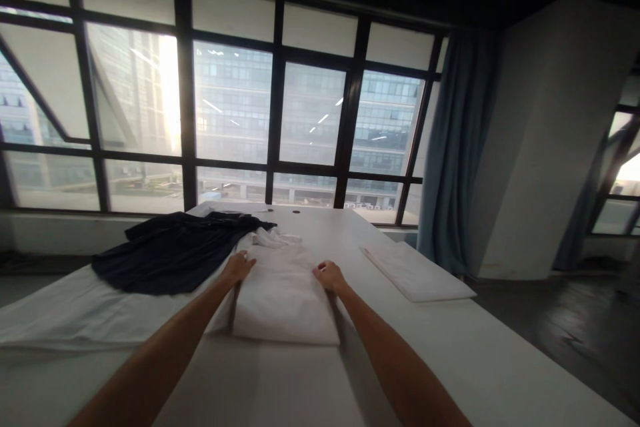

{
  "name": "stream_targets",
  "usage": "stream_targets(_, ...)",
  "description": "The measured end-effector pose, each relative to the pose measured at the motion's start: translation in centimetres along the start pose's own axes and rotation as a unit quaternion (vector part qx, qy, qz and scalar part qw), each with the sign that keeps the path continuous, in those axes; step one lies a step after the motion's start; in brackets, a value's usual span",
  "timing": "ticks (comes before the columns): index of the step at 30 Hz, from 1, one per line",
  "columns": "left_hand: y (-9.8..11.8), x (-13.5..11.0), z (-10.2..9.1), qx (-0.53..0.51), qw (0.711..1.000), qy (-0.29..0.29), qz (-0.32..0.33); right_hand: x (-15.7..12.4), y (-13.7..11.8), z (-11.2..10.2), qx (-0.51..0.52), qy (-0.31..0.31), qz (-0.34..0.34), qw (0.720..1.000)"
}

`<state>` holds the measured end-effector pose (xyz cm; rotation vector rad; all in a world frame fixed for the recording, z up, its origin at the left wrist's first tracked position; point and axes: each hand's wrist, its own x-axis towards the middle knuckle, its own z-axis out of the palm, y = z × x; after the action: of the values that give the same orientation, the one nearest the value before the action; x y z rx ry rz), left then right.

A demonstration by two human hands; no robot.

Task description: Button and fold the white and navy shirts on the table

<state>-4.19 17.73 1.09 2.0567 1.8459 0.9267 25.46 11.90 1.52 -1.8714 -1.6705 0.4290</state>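
Note:
A white garment (285, 293) lies folded into a narrow rectangle on the white table (450, 353) in front of me. My left hand (239, 265) rests on its upper left edge, fingers curled over the cloth. On the upper right edge sits my right hand (327, 275), knuckles bent, pressing or pinching the fabric. The collar end (273, 237) is bunched at the far side.
A dark garment (170, 250) is spread to the left, partly over a white cloth (65, 313). A folded white piece (415, 273) lies to the right. Large windows (230, 107) stand behind the table, with a blue curtain (455, 147) and a white pillar (545, 140) at right.

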Motion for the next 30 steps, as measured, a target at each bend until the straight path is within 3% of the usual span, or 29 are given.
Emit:
stream_targets(4,1.2,-2.0,-1.7,0.069,0.998,0.005,0.011,-3.0,-0.7,-1.4,-0.085,-0.035,-0.047,0.995)
stream_targets(8,4.1,-7.0,-3.7,0.116,0.978,-0.050,0.168,-6.3,-1.2,-2.3,-0.140,-0.055,-0.101,0.983)
stream_targets(12,6.8,-13.0,-4.1,0.126,0.939,-0.143,0.286,-8.8,-1.2,-1.6,-0.157,-0.044,-0.121,0.979)
stream_targets(15,6.7,-16.0,-3.5,0.154,0.921,-0.204,0.293,-10.0,-0.9,-0.8,-0.167,-0.031,-0.134,0.976)
stream_targets(19,4.8,-17.9,-2.3,0.151,0.925,-0.250,0.243,-10.8,-0.5,-0.4,-0.172,-0.041,-0.136,0.975)
stream_targets(23,4.0,-18.9,-1.7,0.147,0.929,-0.247,0.232,-11.3,-0.9,-0.7,-0.199,-0.054,-0.127,0.970)
stream_targets(26,4.5,-19.0,-1.6,0.170,0.927,-0.229,0.242,-11.9,-1.8,-0.6,-0.241,-0.022,-0.145,0.959)
stream_targets(30,5.4,-18.7,-0.9,0.169,0.930,-0.134,0.299,-12.7,-2.9,0.4,-0.229,0.024,-0.231,0.945)
